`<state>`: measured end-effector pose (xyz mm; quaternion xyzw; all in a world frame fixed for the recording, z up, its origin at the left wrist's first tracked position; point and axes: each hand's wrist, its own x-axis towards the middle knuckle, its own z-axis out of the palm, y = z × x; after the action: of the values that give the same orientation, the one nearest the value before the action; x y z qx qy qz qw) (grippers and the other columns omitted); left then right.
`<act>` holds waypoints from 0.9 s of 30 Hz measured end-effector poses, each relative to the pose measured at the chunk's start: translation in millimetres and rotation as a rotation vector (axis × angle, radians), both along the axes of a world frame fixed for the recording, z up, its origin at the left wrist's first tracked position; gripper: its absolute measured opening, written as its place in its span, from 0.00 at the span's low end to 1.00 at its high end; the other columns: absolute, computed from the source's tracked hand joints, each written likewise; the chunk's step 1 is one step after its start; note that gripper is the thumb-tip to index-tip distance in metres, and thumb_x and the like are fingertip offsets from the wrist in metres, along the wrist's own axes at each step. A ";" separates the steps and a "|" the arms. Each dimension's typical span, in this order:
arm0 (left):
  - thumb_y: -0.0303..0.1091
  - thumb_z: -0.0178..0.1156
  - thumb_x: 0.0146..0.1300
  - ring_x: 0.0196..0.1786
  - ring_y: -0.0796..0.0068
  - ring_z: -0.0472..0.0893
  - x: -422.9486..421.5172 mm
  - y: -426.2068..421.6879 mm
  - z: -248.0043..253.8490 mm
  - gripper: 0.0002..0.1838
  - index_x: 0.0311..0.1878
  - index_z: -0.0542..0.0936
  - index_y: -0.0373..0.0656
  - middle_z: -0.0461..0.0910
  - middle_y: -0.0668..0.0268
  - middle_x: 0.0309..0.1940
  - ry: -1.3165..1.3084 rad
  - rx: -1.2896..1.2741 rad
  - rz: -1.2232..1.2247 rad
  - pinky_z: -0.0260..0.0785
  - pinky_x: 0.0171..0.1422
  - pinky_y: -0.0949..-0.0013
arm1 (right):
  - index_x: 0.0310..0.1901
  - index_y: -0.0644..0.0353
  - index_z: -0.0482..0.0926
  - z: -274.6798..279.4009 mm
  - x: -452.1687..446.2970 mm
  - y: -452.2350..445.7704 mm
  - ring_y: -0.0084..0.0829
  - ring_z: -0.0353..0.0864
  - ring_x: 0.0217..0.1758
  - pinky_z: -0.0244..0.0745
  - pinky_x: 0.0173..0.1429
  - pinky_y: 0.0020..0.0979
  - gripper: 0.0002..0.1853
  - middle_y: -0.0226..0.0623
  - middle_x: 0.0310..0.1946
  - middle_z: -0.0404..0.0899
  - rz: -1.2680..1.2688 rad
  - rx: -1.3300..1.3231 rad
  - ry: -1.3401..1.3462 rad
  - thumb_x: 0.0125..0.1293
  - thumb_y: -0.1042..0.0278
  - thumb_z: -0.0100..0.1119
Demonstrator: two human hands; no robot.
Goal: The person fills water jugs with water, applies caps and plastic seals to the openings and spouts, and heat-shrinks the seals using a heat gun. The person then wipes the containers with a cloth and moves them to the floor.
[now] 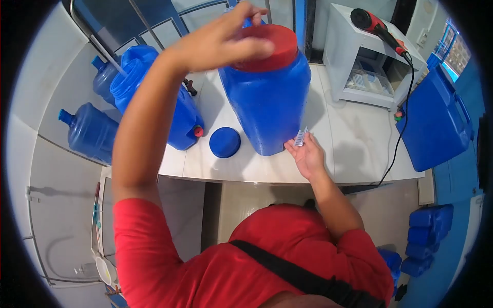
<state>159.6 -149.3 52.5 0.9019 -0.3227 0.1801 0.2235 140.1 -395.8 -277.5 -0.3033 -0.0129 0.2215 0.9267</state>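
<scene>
A tall blue container (267,102) with a red lid (275,49) stands upright on the white tiled counter. My left hand (226,41) is raised over the lid's left side, its fingers apart and slightly blurred, with nothing visible in it. Low at the container's right side, my right hand (307,154) holds a small silvery, printed sheet (301,136) between its fingers. The sheet is beside the container's lower wall; whether it touches the wall is hard to tell. A round blue cap (225,142) lies on the counter left of the container.
An open-mouthed blue container (177,115) and clear blue bottles (92,131) stand at left. At right are a white cabinet (339,56) with a red-black corded tool (377,31) on top and a leaning blue jerrycan (434,120). The cord hangs across the counter's right part.
</scene>
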 end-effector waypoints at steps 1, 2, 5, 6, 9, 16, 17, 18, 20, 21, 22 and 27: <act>0.64 0.54 0.67 0.66 0.55 0.74 6.7 -8.9 7.0 0.33 0.55 0.70 0.40 0.74 0.47 0.62 0.187 0.017 0.045 0.64 0.69 0.59 | 0.52 0.56 0.70 1.3 -1.9 -3.9 0.34 0.78 0.55 0.66 0.69 0.48 0.12 0.35 0.51 0.78 -0.005 -0.003 0.004 0.80 0.57 0.44; 0.64 0.54 0.67 0.66 0.55 0.74 8.9 -14.4 17.0 0.33 0.55 0.70 0.40 0.74 0.47 0.62 0.189 0.016 0.041 0.64 0.69 0.59 | 0.53 0.57 0.70 5.8 -2.5 -9.4 0.34 0.78 0.55 0.68 0.69 0.47 0.13 0.35 0.50 0.77 0.016 -0.083 -0.018 0.80 0.58 0.44; 0.75 0.43 0.68 0.43 0.67 0.82 9.8 -20.9 30.1 0.40 0.44 0.73 0.38 0.80 0.54 0.32 0.227 0.403 0.437 0.73 0.48 0.67 | 0.53 0.59 0.70 15.9 -8.0 -35.6 0.32 0.78 0.55 0.70 0.67 0.44 0.13 0.35 0.49 0.77 -0.013 -0.274 -0.043 0.80 0.58 0.44; 0.75 0.43 0.68 0.43 0.67 0.82 1.0 -14.4 35.1 0.40 0.44 0.73 0.38 0.80 0.54 0.32 0.230 0.413 0.434 0.73 0.48 0.67 | 0.53 0.59 0.71 16.4 -12.3 -45.6 0.30 0.78 0.54 0.72 0.66 0.41 0.13 0.34 0.49 0.77 -0.063 -0.380 -0.044 0.80 0.58 0.45; 0.76 0.44 0.66 0.44 0.67 0.82 -21.9 -2.1 50.6 0.41 0.46 0.74 0.39 0.81 0.55 0.32 0.457 0.329 0.521 0.73 0.47 0.68 | 0.52 0.60 0.72 15.4 -13.6 -84.6 0.25 0.77 0.53 0.74 0.62 0.36 0.13 0.33 0.50 0.77 -0.180 -0.543 -0.130 0.80 0.59 0.46; 0.67 0.46 0.72 0.41 0.72 0.77 8.4 -7.9 17.2 0.34 0.47 0.74 0.38 0.77 0.58 0.39 0.148 0.041 0.269 0.72 0.45 0.65 | 0.49 0.63 0.75 83.9 18.6 -119.9 0.20 0.76 0.46 0.73 0.53 0.28 0.13 0.30 0.41 0.80 -0.205 -0.752 -0.567 0.78 0.60 0.50; 0.66 0.46 0.72 0.41 0.72 0.76 4.8 -1.2 20.6 0.34 0.48 0.73 0.38 0.76 0.60 0.38 0.194 0.137 0.388 0.71 0.45 0.66 | 0.48 0.63 0.75 98.8 16.9 -125.8 0.21 0.77 0.46 0.72 0.53 0.27 0.12 0.30 0.40 0.81 -0.232 -0.796 -0.653 0.77 0.61 0.53; 0.66 0.47 0.73 0.40 0.72 0.75 3.1 1.7 24.8 0.33 0.48 0.73 0.38 0.76 0.61 0.37 0.242 0.240 0.500 0.70 0.46 0.66 | 0.48 0.63 0.76 108.7 15.1 -132.2 0.21 0.78 0.45 0.72 0.53 0.27 0.11 0.31 0.39 0.82 -0.265 -0.838 -0.732 0.75 0.63 0.55; 0.62 0.54 0.70 0.36 0.73 0.76 -24.1 -6.5 26.7 0.30 0.44 0.74 0.37 0.76 0.63 0.33 0.062 0.142 0.656 0.70 0.43 0.68 | 0.47 0.62 0.78 114.9 13.6 -147.7 0.24 0.79 0.46 0.72 0.54 0.28 0.09 0.32 0.41 0.83 -0.347 -0.942 -0.781 0.73 0.66 0.58; 0.60 0.60 0.68 0.33 0.73 0.77 -34.7 -9.9 21.8 0.28 0.41 0.76 0.37 0.78 0.63 0.31 -0.196 0.138 0.634 0.71 0.39 0.69 | 0.46 0.61 0.79 117.9 12.7 -154.7 0.27 0.81 0.47 0.73 0.55 0.28 0.07 0.34 0.42 0.83 -0.424 -1.045 -0.838 0.71 0.68 0.60; 0.55 0.60 0.69 0.34 0.76 0.77 -51.4 -39.4 13.8 0.24 0.41 0.76 0.38 0.78 0.64 0.31 -0.200 -0.061 0.525 0.71 0.39 0.71 | 0.46 0.61 0.79 128.9 10.3 -157.3 0.27 0.81 0.47 0.73 0.55 0.28 0.07 0.34 0.42 0.83 -0.430 -1.048 -0.824 0.71 0.68 0.60; 0.50 0.53 0.75 0.46 0.75 0.79 -85.6 -162.6 -91.0 0.23 0.57 0.73 0.37 0.82 0.64 0.46 0.614 -0.636 0.080 0.71 0.54 0.70 | 0.45 0.55 0.83 178.9 6.0 -142.3 0.39 0.82 0.50 0.73 0.60 0.41 0.14 0.35 0.46 0.84 -0.670 -1.235 -1.547 0.56 0.67 0.71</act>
<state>74.0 -311.9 -38.5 0.8117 -0.1348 0.0030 0.5683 146.1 -538.1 -98.6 -0.7713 -0.4023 -0.3334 0.3634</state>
